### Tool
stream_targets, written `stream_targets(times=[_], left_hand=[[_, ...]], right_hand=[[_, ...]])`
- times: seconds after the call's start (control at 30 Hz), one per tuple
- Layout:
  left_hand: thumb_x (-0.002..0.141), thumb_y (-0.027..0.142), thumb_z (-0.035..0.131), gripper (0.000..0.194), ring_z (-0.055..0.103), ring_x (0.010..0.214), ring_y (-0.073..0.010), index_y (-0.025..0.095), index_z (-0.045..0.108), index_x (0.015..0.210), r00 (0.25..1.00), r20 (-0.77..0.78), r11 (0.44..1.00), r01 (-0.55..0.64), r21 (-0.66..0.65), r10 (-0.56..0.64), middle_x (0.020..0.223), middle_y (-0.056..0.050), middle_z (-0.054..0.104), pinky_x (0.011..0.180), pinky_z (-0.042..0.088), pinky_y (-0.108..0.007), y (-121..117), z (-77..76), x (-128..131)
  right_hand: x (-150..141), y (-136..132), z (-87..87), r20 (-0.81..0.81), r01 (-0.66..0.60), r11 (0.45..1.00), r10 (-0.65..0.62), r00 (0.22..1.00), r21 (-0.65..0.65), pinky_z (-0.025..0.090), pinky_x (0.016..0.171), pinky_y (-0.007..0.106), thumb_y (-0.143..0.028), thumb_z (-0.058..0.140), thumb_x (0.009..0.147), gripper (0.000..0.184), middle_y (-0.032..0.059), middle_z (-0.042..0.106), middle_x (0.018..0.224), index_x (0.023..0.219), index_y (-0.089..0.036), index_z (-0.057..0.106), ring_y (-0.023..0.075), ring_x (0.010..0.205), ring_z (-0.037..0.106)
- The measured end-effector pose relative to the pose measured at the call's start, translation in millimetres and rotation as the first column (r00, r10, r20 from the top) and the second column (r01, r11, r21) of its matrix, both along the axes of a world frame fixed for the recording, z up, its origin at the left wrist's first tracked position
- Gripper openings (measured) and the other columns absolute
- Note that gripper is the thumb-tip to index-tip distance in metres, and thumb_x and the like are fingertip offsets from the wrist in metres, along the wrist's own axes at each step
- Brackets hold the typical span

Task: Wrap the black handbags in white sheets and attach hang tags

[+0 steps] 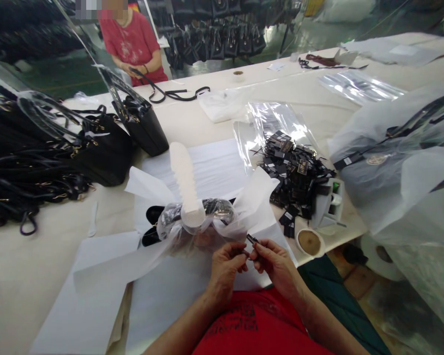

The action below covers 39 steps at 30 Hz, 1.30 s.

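Just in front of my red shirt, both hands are close together. My right hand [276,259] pinches a small black tag [250,238], similar in look to those in the heap of black hang tags [294,170]. Beside it, my left hand [225,268] has its fingers closed; what lies between them is too small to make out. Ahead of both stands a handbag [218,209] with clear plastic around its handles. White tissue paper [163,251] spreads around the bag, hiding much of its body. A ribbed off-white strip [185,182] rises from between the handles.
Black handbags [103,148] crowd the left of the table. A tape roll [310,242] and a white holder [329,202] stand near the right edge. Plastic-wrapped bags [399,162] lie at right. Across the table, a person in red [133,44] handles a black strap [170,93].
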<state>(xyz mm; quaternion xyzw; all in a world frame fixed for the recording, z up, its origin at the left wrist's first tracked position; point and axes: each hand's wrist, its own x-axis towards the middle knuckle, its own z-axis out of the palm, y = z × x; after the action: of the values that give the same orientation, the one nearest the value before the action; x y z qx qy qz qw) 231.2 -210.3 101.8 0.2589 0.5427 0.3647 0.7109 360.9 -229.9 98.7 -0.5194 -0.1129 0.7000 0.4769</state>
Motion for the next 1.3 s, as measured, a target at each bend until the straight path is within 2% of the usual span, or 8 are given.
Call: stream_targets(times=[0.2, 0.33, 0.43, 0.53, 0.67, 1.13, 1.2, 1.3], left_hand=[[0.061, 0.031, 0.062, 0.015, 0.048, 0.050, -0.0110, 0.016, 0.063, 0.066, 0.954, -0.294, 0.985, -0.002, 0.171, 0.053, 0.055, 0.002, 0.054, 0.049, 0.038, -0.023, -4.4, -12.1, -12.9], [0.067, 0.032, 0.062, 0.014, 0.056, 0.069, -0.0163, 0.019, 0.065, 0.061, 0.878, -0.470, 0.851, 0.176, 0.494, 0.092, 0.076, -0.005, 0.062, 0.062, 0.044, -0.026, -5.7, -9.1, -33.7], [0.068, 0.033, 0.063, 0.018, 0.052, 0.062, -0.0147, 0.018, 0.062, 0.059, 0.909, -0.408, 0.895, 0.253, 0.368, -0.089, 0.063, -0.002, 0.059, 0.060, 0.041, -0.025, -5.6, -0.2, -46.7], [0.067, 0.035, 0.065, 0.021, 0.048, 0.057, -0.0125, 0.016, 0.060, 0.060, 0.941, -0.253, 0.948, 0.270, 0.167, -0.224, 0.057, 0.000, 0.056, 0.056, 0.038, -0.023, -6.2, 7.2, -53.8], [0.067, 0.035, 0.065, 0.020, 0.048, 0.060, -0.0131, 0.017, 0.062, 0.058, 0.922, -0.353, 0.919, 0.270, 0.286, -0.161, 0.060, -0.001, 0.056, 0.059, 0.038, -0.024, -10.8, 12.6, -62.1], [0.080, 0.035, 0.065, 0.020, 0.054, 0.071, -0.0128, 0.018, 0.069, 0.069, 0.889, -0.433, 0.873, 0.086, 0.480, 0.151, 0.084, -0.004, 0.055, 0.063, 0.047, -0.023, -32.6, 6.8, -110.1], [0.083, 0.031, 0.061, 0.018, 0.057, 0.070, -0.0129, 0.018, 0.068, 0.073, 0.844, -0.495, 0.795, 0.150, 0.588, 0.207, 0.084, -0.004, 0.057, 0.062, 0.049, -0.023, -32.1, 13.7, -115.0], [0.084, 0.023, 0.059, 0.017, 0.058, 0.097, -0.0205, 0.015, 0.064, 0.099, 0.611, -0.631, 0.466, 0.432, 0.772, 0.479, 0.099, -0.009, 0.062, 0.085, 0.049, -0.031, -23.7, 33.3, -124.8]], right_hand=[[-15.8, -9.3, -2.0, -0.031, 0.004, 0.999, -0.005, 1.000, -0.047, 0.037, 0.044, 0.020, -0.041, 0.082, 0.052, 0.039, 0.0016, 0.066, 0.067, 0.071, -0.016, 0.059, 0.0094, 0.048, 0.054], [-19.7, -19.6, -14.0, 0.082, -0.019, 0.999, 0.023, 0.996, -0.051, 0.037, 0.044, 0.021, -0.043, 0.077, 0.057, 0.037, 0.0034, 0.065, 0.079, 0.079, -0.017, 0.061, 0.0100, 0.052, 0.054], [-18.4, -27.3, -15.4, 0.456, -0.078, 0.993, 0.028, 0.890, 0.091, 0.043, 0.050, 0.026, -0.044, 0.068, 0.067, 0.032, 0.0041, 0.062, 0.074, 0.085, -0.019, 0.063, 0.0143, 0.057, 0.055], [-19.7, -30.4, -6.9, 0.697, -0.314, 0.885, -0.016, 0.717, 0.343, 0.049, 0.076, 0.033, -0.033, 0.062, 0.076, 0.022, 0.0072, 0.064, 0.087, 0.095, -0.022, 0.065, 0.0201, 0.081, 0.060], [-31.7, -23.2, -0.9, 0.588, -0.529, 0.749, 0.234, 0.774, 0.399, 0.039, 0.100, 0.035, -0.027, 0.055, 0.081, 0.037, 0.0058, 0.060, 0.118, 0.117, -0.027, 0.057, 0.0212, 0.113, 0.053], [-101.2, 11.2, -12.6, 0.252, -0.647, 0.648, 0.601, 0.758, 0.401, 0.042, 0.072, 0.025, -0.050, 0.057, 0.082, 0.033, 0.0012, 0.060, 0.074, 0.074, -0.019, 0.064, 0.0157, 0.075, 0.055], [-107.3, 11.2, -11.5, 0.140, -0.612, 0.713, 0.605, 0.784, 0.343, 0.037, 0.054, 0.022, -0.054, 0.059, 0.079, 0.037, -0.0027, 0.049, 0.058, 0.068, -0.018, 0.059, 0.0104, 0.055, 0.044], [-111.5, 14.5, -3.4, 0.074, -0.526, 0.818, 0.524, 0.848, 0.234, 0.024, 0.044, 0.020, -0.054, 0.063, 0.075, 0.037, -0.0061, 0.038, 0.052, 0.070, -0.018, 0.057, 0.0067, 0.046, 0.028]])
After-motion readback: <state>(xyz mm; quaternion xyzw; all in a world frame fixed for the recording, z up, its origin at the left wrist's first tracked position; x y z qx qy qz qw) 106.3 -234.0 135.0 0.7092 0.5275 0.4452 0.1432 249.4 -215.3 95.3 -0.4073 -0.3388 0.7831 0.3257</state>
